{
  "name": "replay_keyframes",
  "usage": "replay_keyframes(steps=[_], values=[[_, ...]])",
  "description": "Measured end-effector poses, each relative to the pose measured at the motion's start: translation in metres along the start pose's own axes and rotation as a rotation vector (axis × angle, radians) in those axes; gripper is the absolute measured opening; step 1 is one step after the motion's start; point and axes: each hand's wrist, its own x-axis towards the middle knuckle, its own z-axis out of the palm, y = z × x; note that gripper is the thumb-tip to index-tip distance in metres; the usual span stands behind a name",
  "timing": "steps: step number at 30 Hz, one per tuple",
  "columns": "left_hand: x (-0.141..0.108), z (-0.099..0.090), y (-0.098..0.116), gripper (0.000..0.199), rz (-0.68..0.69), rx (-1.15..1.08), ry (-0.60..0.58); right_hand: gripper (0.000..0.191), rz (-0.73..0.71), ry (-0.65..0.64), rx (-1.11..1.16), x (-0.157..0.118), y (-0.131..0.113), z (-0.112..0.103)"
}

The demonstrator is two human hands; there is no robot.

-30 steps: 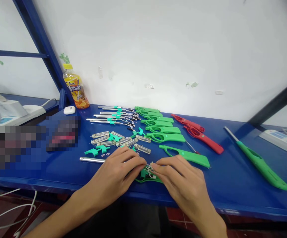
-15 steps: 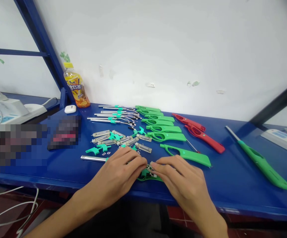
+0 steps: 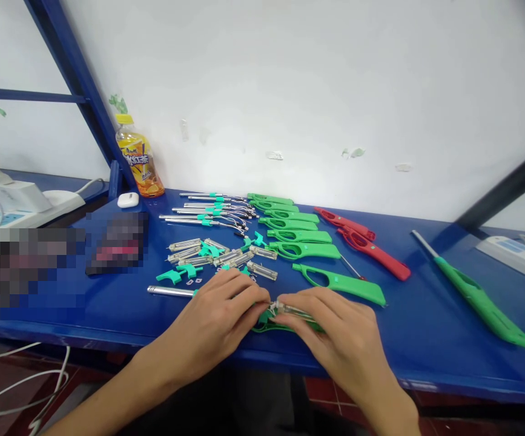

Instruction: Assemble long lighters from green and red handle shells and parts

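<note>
My left hand [image 3: 226,315] is closed near the table's front edge, its fingertips pinched at small wires and parts over a green lighter shell [image 3: 264,327]. A metal tube [image 3: 170,291] sticks out to the left from beneath that hand. My right hand [image 3: 337,327] grips a clear fuel tank [image 3: 292,309] between thumb and fingers, its end close to my left fingertips. Behind the hands lie several clear tanks [image 3: 262,270] and teal triggers [image 3: 170,277]. Several green shells [image 3: 344,284] lie in a column at the back right of them.
Metal rods with wires [image 3: 194,219] lie at the back. Red shells [image 3: 380,260] and a whole green lighter [image 3: 480,303] are at the right. A drink bottle [image 3: 140,160], a white case [image 3: 128,200] and a power strip [image 3: 30,209] stand left, another strip [image 3: 519,257] far right.
My right hand's fingers have spread a little around the clear tank, which now shows more between them. My left hand has barely moved.
</note>
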Motion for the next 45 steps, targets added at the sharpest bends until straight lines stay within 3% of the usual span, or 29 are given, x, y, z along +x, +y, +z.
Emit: replay_keyframes(steps=[3,8,18,24,34,45], values=[[-0.0002,-0.0007,-0.0003,0.008,-0.020,-0.001,0.010,0.023,0.104,0.004,0.074,0.0023,0.0008,-0.0036],[-0.0033,-0.0006,0.0010,0.007,-0.028,0.016,0.007,0.025,0.129,0.047,0.128,0.0050,0.0011,-0.0054],[0.0015,0.0009,0.0001,0.009,-0.034,0.024,0.080,0.016,0.130,-0.038,0.066,-0.0010,-0.0013,-0.0040],[-0.0004,0.0004,0.0001,0.008,-0.031,0.027,0.092,0.036,0.150,-0.098,-0.099,-0.0022,0.0032,0.0022],[0.0002,0.0017,-0.0014,0.011,-0.050,0.017,0.098,0.014,0.100,-0.064,-0.048,0.0015,0.0048,0.0015],[-0.0011,0.0006,0.0007,0.008,-0.019,0.033,0.043,0.013,0.052,-0.023,-0.002,0.0023,0.0034,0.0007]])
